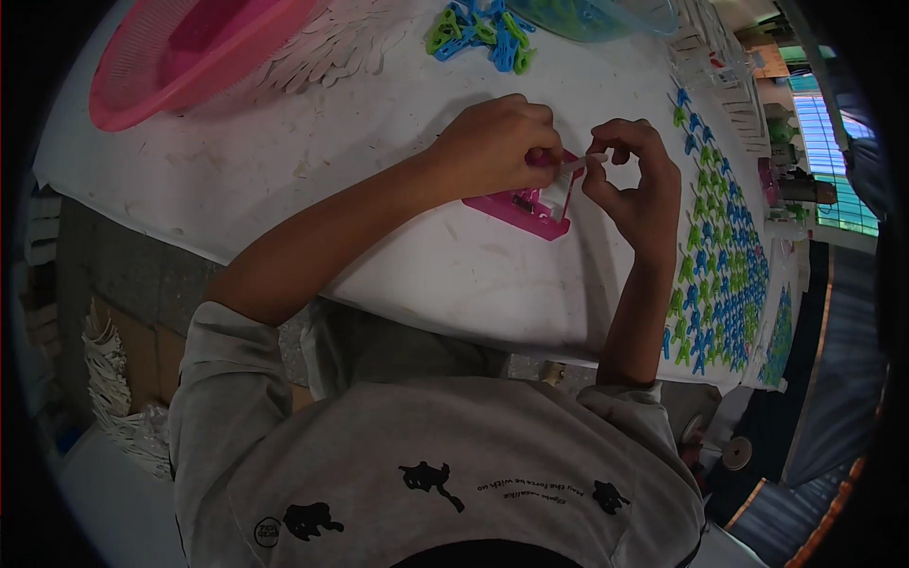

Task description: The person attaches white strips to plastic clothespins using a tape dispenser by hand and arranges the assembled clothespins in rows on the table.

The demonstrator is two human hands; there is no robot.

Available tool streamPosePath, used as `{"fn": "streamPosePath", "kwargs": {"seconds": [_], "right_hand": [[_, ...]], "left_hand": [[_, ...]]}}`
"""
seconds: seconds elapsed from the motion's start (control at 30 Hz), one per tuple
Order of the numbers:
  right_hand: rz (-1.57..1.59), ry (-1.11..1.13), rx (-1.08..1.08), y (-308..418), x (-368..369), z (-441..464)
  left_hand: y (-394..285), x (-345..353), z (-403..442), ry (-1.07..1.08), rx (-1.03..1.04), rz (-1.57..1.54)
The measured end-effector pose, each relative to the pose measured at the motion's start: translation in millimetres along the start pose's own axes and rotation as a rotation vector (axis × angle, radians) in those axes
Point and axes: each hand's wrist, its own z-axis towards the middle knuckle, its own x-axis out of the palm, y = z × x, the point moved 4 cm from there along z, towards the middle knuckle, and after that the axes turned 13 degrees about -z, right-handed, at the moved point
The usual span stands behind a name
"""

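A pink plastic device (546, 225), which looks like a tape dispenser, lies on the white table in front of me. Over its far side is my left hand (502, 145), fingers curled, gripping something I cannot make out at the device. To the right, my right hand (639, 180) pinches the end of a thin whitish strip (589, 162) between thumb and index finger. The strip runs between the two hands, above the device's right end.
A pink basket (142, 90) stands at the back left beside a fan of whitish strips (327, 47). Blue and green clips (483, 36) lie near a blue bowl (597, 21). Rows of clips (720, 256) cover the table's right side. The table's front edge is near my body.
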Motion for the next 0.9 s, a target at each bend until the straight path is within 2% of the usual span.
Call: {"fn": "streamPosePath", "kwargs": {"seconds": [0.3, 0.5, 0.57, 0.8, 0.83, 0.9], "right_hand": [[0.049, 0.005, -0.012, 8, 19, 6], [-0.006, -0.046, -0.1, 13, 11, 18], [0.015, -0.081, -0.123, 13, 9, 26], [0.163, -0.091, -0.192, 14, 14, 53], [0.164, -0.101, -0.202, 10, 15, 57], [0.39, -0.186, 0.014, -18, 22, 69]], "left_hand": [[4, 0, 1, -0.04, 0.016, -0.011], [1, -15, 4, -0.091, -0.006, -0.162], [0, -23, 5, -0.153, -0.056, -0.395], [9, -42, 9, -0.31, 0.025, -0.415], [18, -45, 9, -0.37, -0.049, -0.492], [32, -54, 9, -0.432, -0.122, -0.559]]}}
